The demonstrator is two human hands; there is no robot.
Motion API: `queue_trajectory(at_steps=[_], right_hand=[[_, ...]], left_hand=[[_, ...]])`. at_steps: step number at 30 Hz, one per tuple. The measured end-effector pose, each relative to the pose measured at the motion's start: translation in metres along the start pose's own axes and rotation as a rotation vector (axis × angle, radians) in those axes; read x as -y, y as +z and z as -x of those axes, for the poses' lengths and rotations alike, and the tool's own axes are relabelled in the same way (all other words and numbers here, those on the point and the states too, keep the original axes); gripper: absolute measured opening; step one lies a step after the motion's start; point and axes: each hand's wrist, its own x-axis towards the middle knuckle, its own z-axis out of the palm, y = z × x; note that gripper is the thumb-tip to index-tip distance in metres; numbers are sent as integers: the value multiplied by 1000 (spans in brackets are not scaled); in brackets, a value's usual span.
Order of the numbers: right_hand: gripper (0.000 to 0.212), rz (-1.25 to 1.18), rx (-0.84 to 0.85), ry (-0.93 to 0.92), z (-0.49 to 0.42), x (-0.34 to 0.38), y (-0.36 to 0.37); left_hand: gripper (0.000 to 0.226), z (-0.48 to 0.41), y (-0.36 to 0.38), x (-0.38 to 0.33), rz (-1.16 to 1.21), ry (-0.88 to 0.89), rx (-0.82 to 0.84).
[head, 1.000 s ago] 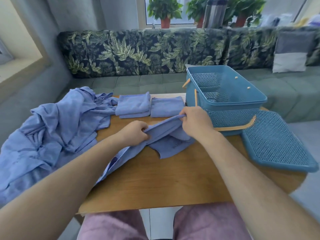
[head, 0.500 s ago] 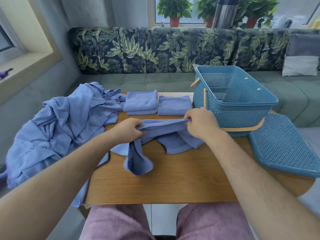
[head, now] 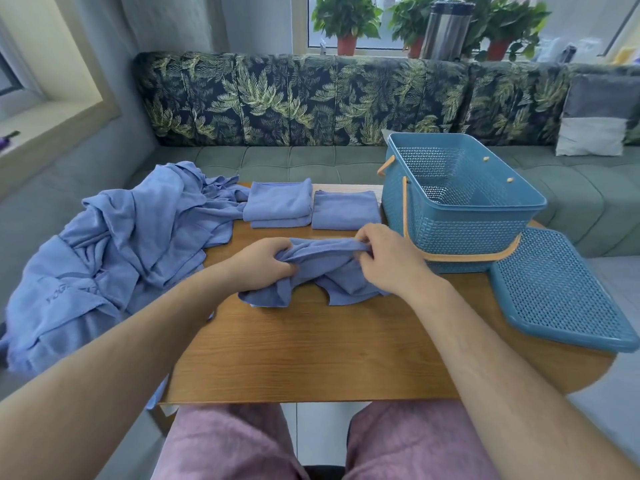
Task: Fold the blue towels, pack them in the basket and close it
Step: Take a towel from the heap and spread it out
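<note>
A crumpled blue towel [head: 327,268] lies bunched in the middle of the wooden table [head: 311,351]. My left hand [head: 261,263] grips its left end and my right hand [head: 388,259] pinches its upper edge at the right. Behind it lie two folded blue towels, one [head: 278,202] on the left and one [head: 346,210] on the right. A heap of unfolded blue towels [head: 121,244] spills over the table's left edge. The open blue basket [head: 460,216] with an orange handle stands at the right, with nothing visible inside. Its lid [head: 561,289] lies flat beside it.
A sofa with a leaf-print back [head: 311,98] runs behind the table. A grey cushion [head: 595,116] leans at its right end. Potted plants [head: 346,19] and a metal flask [head: 446,27] stand on the window sill. My knees in pink trousers [head: 311,441] are under the table's front edge.
My hands have drawn closer together and gathered the towel. Its end, which hung over the table's front left, now lies bunched under my left hand.
</note>
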Motion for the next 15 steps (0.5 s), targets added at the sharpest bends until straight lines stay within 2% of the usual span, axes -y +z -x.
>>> queue_trajectory(at_steps=[2, 3, 4, 5, 7, 8, 10, 12, 15], right_hand=[[57, -26, 63, -141, 8, 13, 3], [67, -41, 73, -206, 11, 22, 4], [64, -59, 67, -247, 13, 30, 7], [51, -79, 42, -265, 13, 34, 10], [22, -125, -25, -225, 15, 35, 9], [15, -176, -50, -174, 16, 35, 7], [15, -296, -58, -56, 20, 36, 1], [25, -387, 10, 66, 28, 40, -5], [26, -556, 136, 203, 44, 46, -8]], left_hand=[[17, 1, 2, -13, 35, 22, -7], [18, 2, 3, -21, 42, 33, -8], [18, 3, 3, -27, 48, 42, -10], [17, 4, 2, -32, 60, 46, -14], [22, 9, -3, -35, 143, 2, -18], [29, 14, -7, -34, 240, -34, -2], [49, 28, -11, -30, 459, -85, 94], [65, 45, -11, -21, 549, -60, 207], [67, 63, -7, -15, 655, -10, 332]])
